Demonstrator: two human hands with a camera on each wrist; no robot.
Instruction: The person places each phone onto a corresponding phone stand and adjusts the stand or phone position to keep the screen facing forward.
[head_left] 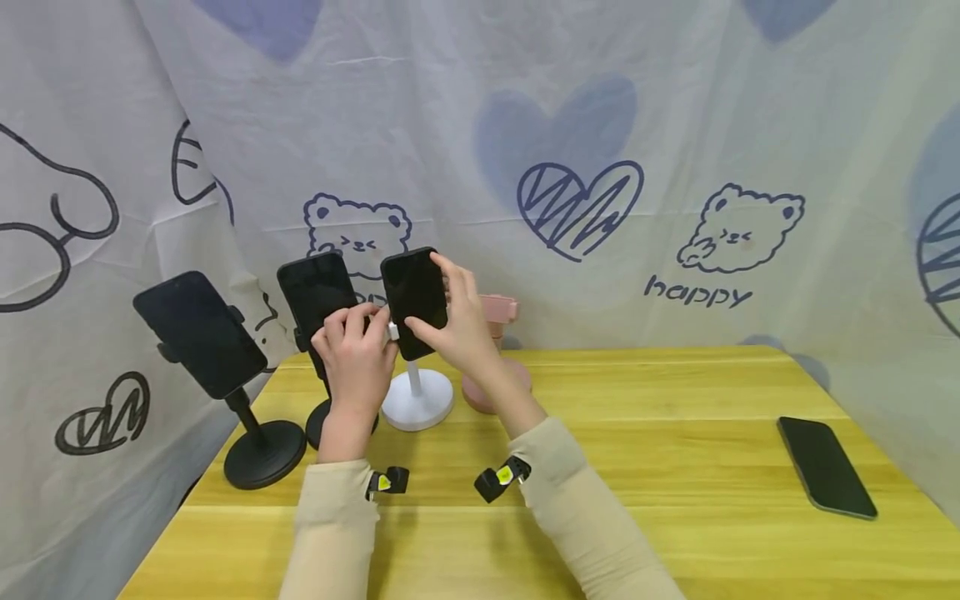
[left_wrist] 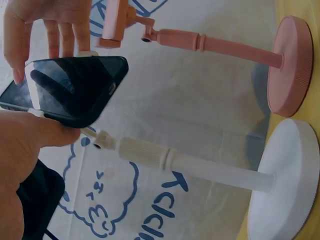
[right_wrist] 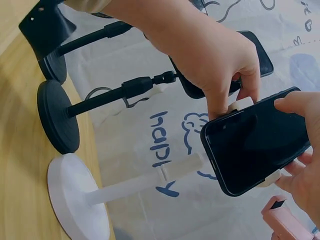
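Note:
A black smartphone [head_left: 412,287] sits tilted in the clamp of a white phone stand [head_left: 418,404]. My right hand [head_left: 467,332] grips the phone by its right edge, with the thumb on the screen and the fingers behind it. At the opposite edge, my left hand [head_left: 352,358] pinches the stand's white clamp arm [right_wrist: 241,104] between thumb and fingers. In the right wrist view, the other clamp arm [right_wrist: 270,178] touches the phone's far edge. The phone's back is hidden in the head view.
To the left, two black stands hold a tilted phone [head_left: 201,333] and another phone [head_left: 317,287]. A pink stand [left_wrist: 295,65] stands just right of the white one. Another phone [head_left: 827,467] lies on the wooden table [head_left: 660,433] at the right. A patterned curtain [head_left: 570,67] hangs behind.

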